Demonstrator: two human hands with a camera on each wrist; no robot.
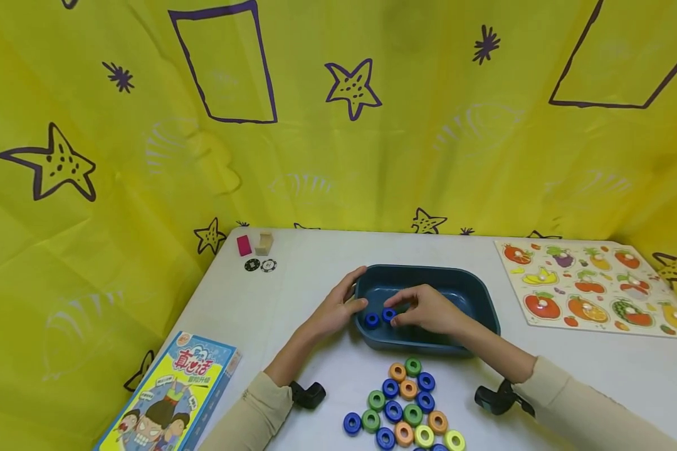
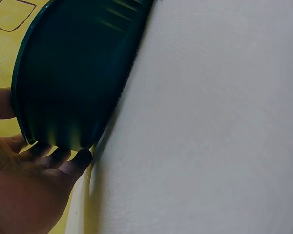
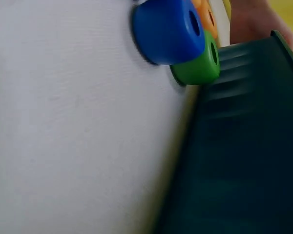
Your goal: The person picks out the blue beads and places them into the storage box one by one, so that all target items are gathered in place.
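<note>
A dark teal tray (image 1: 465, 294) stands on the white table. My left hand (image 1: 333, 308) grips its left end, thumb over the rim; in the left wrist view the fingers of that hand (image 2: 31, 190) lie against the outer wall. Inside the tray, my right hand (image 1: 431, 311) pinches a blue ring (image 1: 389, 315) between thumb and fingers. Beside it at the left end lies another blue ring (image 1: 372, 321). The right wrist view has the tray's outer wall (image 3: 244, 146) in front, which hides the right hand's fingers.
Several blue, green, orange and yellow rings (image 1: 409, 389) form a cluster before the tray. A boxed card game (image 1: 172, 394) lies at left. Black and white chips (image 1: 252, 265), a red block (image 1: 244, 245) and a wooden block (image 1: 264, 243) lie back left. A fruit puzzle board (image 1: 592, 285) is at right.
</note>
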